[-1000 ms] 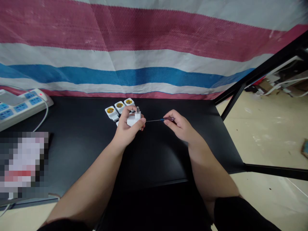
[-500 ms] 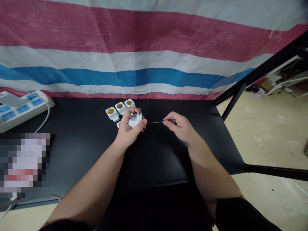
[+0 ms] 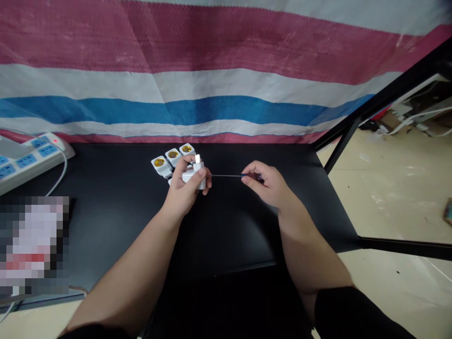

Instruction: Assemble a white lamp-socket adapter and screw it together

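Note:
My left hand is closed around a white plug-in piece, its metal prong pointing up past my thumb. My right hand pinches the dark handle of a screwdriver. The thin shaft runs left to the fingers of my left hand, where its tip is hidden. Just behind my left hand lie several white sockets with gold-coloured round openings, such as the leftmost one. Part of this group is covered by my fingers.
A white power strip with blue outlets and a lit red light sits at the left of the black table. A pixelated object lies nearer me. Striped cloth hangs behind; a black frame bar rises at right.
My hands are a little farther apart, and more of the screwdriver's shaft shows between them. The white piece has turned slightly in my left hand. The view has shifted slightly.

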`<state>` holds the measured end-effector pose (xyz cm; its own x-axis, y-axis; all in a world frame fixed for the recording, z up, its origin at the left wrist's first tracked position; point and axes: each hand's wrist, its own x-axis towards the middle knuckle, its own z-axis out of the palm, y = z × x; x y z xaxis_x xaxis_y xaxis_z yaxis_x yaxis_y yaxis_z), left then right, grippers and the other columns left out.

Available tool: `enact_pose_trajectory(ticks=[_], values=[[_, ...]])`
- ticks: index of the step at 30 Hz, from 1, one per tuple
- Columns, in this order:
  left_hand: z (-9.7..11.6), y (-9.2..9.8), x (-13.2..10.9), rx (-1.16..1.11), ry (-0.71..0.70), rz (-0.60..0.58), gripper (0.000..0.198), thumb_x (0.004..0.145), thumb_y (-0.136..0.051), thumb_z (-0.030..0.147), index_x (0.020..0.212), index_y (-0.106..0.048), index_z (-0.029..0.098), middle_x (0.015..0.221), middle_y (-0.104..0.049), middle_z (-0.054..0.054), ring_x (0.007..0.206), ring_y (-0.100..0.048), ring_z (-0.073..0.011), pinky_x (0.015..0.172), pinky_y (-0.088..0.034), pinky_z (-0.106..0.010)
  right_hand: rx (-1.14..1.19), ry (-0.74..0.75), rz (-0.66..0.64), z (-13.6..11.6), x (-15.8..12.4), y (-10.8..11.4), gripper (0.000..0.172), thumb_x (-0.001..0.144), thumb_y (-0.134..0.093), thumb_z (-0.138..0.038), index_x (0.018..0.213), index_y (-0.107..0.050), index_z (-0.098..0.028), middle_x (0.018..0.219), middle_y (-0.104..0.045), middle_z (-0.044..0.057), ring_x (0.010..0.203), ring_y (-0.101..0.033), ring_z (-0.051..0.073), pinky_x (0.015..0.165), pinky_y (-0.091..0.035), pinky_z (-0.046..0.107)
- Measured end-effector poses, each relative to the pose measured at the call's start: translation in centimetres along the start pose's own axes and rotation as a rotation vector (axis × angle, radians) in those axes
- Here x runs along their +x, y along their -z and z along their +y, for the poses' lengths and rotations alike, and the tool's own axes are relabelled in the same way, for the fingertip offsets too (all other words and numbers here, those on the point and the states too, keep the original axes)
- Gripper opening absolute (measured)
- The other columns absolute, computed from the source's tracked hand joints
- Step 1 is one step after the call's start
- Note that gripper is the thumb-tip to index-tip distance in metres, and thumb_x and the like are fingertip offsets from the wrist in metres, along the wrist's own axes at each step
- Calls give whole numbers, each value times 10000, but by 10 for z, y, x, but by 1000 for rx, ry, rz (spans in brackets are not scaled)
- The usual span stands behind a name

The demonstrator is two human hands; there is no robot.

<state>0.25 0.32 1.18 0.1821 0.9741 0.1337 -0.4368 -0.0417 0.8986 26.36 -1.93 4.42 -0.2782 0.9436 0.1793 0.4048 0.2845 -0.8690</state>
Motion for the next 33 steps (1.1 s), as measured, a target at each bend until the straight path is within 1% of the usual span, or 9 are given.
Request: enact_pose_trajectory(ticks=[3,8,13,16,20,25,28,30,33], values=[[3,-1,1,-83,49,14,519,913,-906,564,1132,-545,262,851,-750,10,645,-713,-140,469,-505,-189,23,41,50,0,0,-4,200,1040,-740,-458,1049,-712,-260,814,-676,-4,698,-592,165,698,-473,342],[4,1,2,-126,111,22,530,913,-904,589,1136,-558,256,864,-758,-2,657,-742,-149,489,-554,-205,-3,77,40,-3,0,-13,173,1021,-758,-427,1054,-712,-263,821,-680,-12,686,-577,153,682,-458,336],[3,2,2,-105,125,2,534,935,-885,585,1178,-544,254,883,-764,2,681,-759,-146,537,-596,-205,16,102,31,-4,0,-14,150,1024,-762,-394,1047,-714,-254,817,-678,-16,684,-569,142,681,-463,331],[4,1,1,-96,140,11,571,902,-915,585,1166,-531,257,870,-764,13,673,-753,-137,547,-597,-195,7,113,30,-3,0,-15,133,1024,-761,-372,1057,-718,-251,821,-676,-17,677,-559,135,665,-462,320],[6,-1,0,-81,174,47,616,849,-955,577,1151,-518,264,855,-771,21,658,-747,-138,544,-589,-191,21,185,58,2,2,-16,98,1015,-770,-307,1060,-709,-244,797,-641,-35,651,-533,119,634,-446,296],[5,-2,0,-38,227,93,585,858,-948,546,1153,-538,252,842,-769,19,659,-758,-143,539,-600,-196,-14,284,91,6,4,-16,69,1024,-757,-261,1084,-724,-252,926,-680,5,757,-599,146,700,-491,314],[4,-2,-1,2,217,114,548,875,-938,500,1165,-546,251,842,-764,24,662,-764,-142,556,-621,-204,-20,259,93,5,4,-14,80,1010,-784,-289,1068,-751,-245,903,-696,6,753,-612,153,705,-486,316],[3,-3,-2,45,181,115,537,875,-938,467,1175,-546,254,849,-759,27,665,-765,-142,565,-633,-213,-32,160,71,3,4,-14,161,1031,-772,-380,977,-756,-229,810,-685,-2,695,-591,151,675,-456,318],[1,-3,-2,94,142,99,551,853,-953,434,1178,-545,256,854,-750,26,668,-762,-150,562,-638,-227,-45,-10,29,1,4,-15,475,1119,-613,-540,784,-684,-211,698,-630,5,642,-558,153,652,-416,331]])
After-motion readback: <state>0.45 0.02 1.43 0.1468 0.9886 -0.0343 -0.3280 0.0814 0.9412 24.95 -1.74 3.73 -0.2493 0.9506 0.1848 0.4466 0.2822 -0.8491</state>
